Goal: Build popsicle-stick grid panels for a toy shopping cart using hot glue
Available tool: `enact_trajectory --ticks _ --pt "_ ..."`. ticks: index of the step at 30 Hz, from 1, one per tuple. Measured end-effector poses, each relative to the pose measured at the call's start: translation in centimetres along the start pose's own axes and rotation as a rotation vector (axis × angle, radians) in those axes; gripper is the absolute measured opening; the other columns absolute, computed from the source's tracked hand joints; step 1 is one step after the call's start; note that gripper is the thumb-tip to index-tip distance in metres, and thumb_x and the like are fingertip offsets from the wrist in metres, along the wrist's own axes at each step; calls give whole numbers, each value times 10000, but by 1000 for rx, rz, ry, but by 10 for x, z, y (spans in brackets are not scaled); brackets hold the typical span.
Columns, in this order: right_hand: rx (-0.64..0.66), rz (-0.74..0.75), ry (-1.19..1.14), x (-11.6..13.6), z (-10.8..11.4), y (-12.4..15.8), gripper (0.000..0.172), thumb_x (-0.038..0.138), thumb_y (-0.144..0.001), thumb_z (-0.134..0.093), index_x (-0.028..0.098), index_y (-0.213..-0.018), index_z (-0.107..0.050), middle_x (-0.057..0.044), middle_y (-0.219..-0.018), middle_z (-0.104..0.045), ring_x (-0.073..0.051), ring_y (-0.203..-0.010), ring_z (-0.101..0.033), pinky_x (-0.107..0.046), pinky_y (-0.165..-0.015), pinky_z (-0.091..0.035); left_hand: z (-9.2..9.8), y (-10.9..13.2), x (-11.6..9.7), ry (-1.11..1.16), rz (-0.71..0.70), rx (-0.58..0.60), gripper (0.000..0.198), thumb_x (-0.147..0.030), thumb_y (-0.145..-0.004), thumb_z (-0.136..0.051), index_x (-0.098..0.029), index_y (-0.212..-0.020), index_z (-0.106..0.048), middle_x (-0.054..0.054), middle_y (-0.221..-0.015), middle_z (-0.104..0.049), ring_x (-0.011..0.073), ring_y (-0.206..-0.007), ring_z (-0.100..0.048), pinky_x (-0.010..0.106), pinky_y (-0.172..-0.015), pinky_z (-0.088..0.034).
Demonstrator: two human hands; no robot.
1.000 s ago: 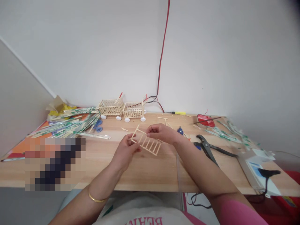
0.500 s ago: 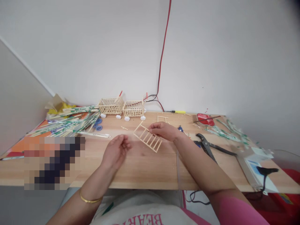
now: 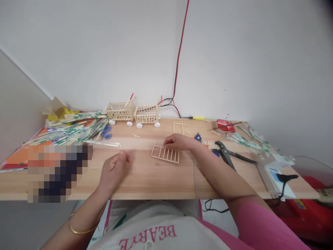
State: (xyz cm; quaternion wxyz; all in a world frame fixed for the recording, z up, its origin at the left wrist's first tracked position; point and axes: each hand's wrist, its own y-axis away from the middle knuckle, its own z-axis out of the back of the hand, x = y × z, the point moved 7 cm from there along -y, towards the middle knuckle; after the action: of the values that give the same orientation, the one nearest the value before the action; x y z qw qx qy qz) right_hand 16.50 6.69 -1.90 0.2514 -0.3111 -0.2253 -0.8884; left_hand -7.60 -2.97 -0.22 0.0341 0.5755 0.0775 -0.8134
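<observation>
My right hand point(image 3: 178, 142) pinches the upper edge of a small ladder-like wooden stick frame point(image 3: 166, 160), which has several thin crossbars. The frame is just above or on the table; I cannot tell which. To the left, my left hand point(image 3: 114, 170) is loosely closed, thumb against curled fingers, and nothing shows in it. It is apart from the frame. Behind my right hand lies another stick frame point(image 3: 179, 123), partly hidden by the hand. Two small stick carts with white wheels, a left cart point(image 3: 119, 111) and a right cart point(image 3: 147, 114), stand at the back.
Wrapped chopsticks point(image 3: 78, 130) are heaped at the left beside blue wheels point(image 3: 107, 135). Right of my hand are a blue glue gun point(image 3: 198, 137) and black pliers point(image 3: 225, 152). Torn wrappers point(image 3: 243, 141), a red container point(image 3: 225, 126) and a white box point(image 3: 273, 173) are farther right.
The stick frame has turned nearer to level and dropped slightly in my right hand. My left hand has moved left, away from it, and its fingers have curled in. The camera view has shifted slightly.
</observation>
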Motion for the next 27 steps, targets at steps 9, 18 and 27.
enact_trajectory --ticks 9,18,27 --pt "-182 107 122 22 4 17 158 167 -771 -553 163 -847 -691 -21 -767 -653 -127 -696 -540 -226 -637 -361 -60 7 -11 -513 -544 355 287 -233 -859 -480 -187 -1113 -603 93 -1123 -612 234 -1051 -518 381 -911 -390" --pt "-19 402 225 44 -29 2 139 134 -784 -611 172 -870 -714 -37 -807 -630 -136 -757 -569 -227 -693 -408 -95 -3 -21 -714 -559 311 235 -188 -855 -496 -196 -1008 -674 71 -942 -634 206 -896 -544 334 -789 -453" --pt "-26 451 232 43 -33 1 132 132 -797 -591 159 -859 -705 -43 -806 -618 -138 -753 -560 -232 -690 -410 -103 -13 -11 -787 -504 351 183 -226 -853 -518 -188 -848 -697 62 -864 -619 198 -845 -543 319 -762 -444"
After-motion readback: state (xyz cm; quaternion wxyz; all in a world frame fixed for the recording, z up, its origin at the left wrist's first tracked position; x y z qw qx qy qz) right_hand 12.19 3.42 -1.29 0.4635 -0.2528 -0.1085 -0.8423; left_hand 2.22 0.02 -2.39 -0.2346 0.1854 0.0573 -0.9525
